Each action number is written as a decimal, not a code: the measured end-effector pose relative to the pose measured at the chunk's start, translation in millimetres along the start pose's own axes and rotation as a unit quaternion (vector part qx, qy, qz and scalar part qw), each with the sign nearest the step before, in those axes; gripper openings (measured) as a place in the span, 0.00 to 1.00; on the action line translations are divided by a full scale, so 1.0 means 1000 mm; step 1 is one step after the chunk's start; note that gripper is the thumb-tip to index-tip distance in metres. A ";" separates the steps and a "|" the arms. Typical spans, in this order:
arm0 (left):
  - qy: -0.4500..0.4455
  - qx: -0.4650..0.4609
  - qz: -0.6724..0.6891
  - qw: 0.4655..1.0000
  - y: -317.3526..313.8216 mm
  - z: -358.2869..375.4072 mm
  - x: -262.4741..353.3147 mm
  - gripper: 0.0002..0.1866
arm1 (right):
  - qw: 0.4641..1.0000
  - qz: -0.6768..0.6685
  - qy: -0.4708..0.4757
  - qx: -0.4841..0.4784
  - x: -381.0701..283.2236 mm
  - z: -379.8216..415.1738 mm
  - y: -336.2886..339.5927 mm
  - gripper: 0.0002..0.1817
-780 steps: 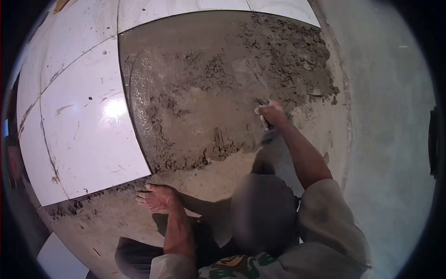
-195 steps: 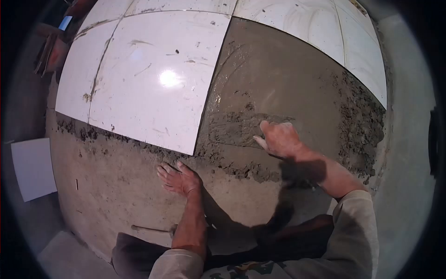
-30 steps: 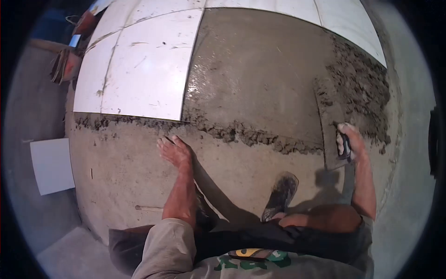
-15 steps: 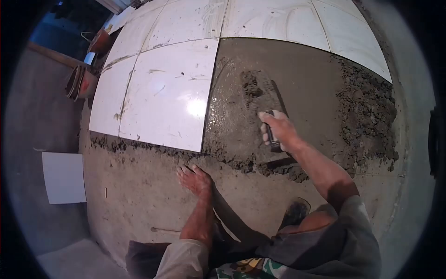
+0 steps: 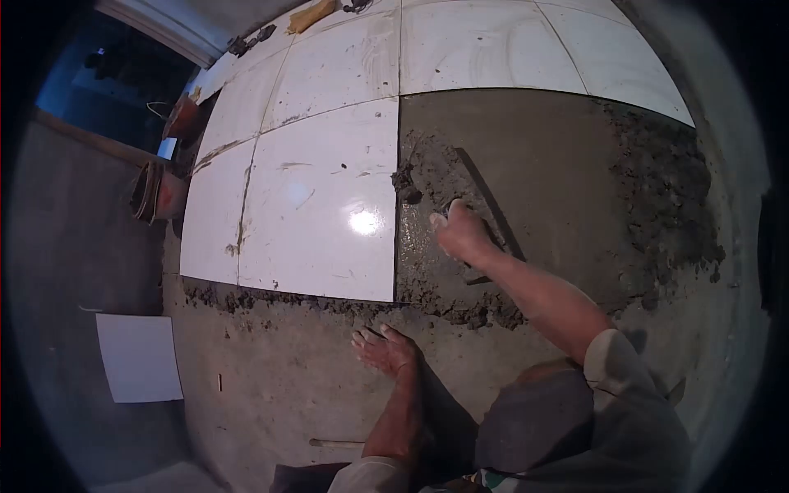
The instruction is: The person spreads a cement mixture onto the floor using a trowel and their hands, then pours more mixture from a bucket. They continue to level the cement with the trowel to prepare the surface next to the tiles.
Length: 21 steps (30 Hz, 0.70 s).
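My right hand is wrapped round the handle of a trowel. Its long blade lies on the wet mortar bed and is smeared with mortar. A dark clump of mortar sits by the blade's left side, against the edge of a white floor tile. My left hand rests palm down on the bare concrete floor, fingers stretched out, just in front of the crumbly mortar edge. It holds nothing.
Coarse loose mortar is heaped along the right wall. More laid tiles stretch across the back. Buckets stand at the left, and a loose white tile piece lies nearby. A thin stick is on the floor.
My right hand and the trowel have moved left, towards the tile's edge, with the mortar clump now at that edge. My left hand stays on the floor. The camera view has shifted.
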<state>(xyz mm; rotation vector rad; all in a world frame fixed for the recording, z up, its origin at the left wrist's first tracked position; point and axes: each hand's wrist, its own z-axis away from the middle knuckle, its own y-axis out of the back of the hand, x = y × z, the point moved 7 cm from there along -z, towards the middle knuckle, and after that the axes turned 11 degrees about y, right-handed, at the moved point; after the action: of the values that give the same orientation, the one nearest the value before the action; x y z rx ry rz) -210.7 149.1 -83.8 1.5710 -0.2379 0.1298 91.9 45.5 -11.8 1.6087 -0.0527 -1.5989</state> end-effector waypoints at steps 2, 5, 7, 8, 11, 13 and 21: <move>0.001 -0.012 -0.016 1.000 -0.002 -0.001 -0.002 0.32 | 0.999 -0.028 -0.014 -0.019 0.004 0.005 0.013 0.29; -0.002 -0.008 -0.010 1.000 -0.002 0.001 -0.001 0.32 | 1.000 0.016 -0.018 0.006 0.000 0.008 0.047 0.25; -0.006 0.001 -0.018 1.000 -0.009 -0.001 -0.008 0.32 | 0.999 0.033 0.012 -0.019 -0.001 0.009 0.062 0.25; -0.007 0.008 -0.025 1.000 -0.007 -0.002 -0.005 0.32 | 0.997 0.052 0.043 -0.046 -0.002 0.009 0.065 0.25; -0.007 0.003 0.003 1.000 0.000 0.002 0.000 0.32 | 0.984 0.104 0.098 -0.108 -0.014 0.010 0.061 0.25; -0.012 0.008 0.003 1.000 -0.008 -0.002 -0.007 0.32 | 0.972 0.127 0.125 -0.151 -0.025 0.012 0.046 0.25; -0.033 0.027 0.001 0.999 -0.010 -0.002 -0.009 0.31 | 0.979 0.085 0.092 -0.160 -0.029 0.014 -0.009 0.26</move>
<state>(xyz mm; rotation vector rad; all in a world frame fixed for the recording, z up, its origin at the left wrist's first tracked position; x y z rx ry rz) -217.1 151.3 -95.3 1.6308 -0.2893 0.0867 70.5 60.7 8.4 1.4500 0.1529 -1.2517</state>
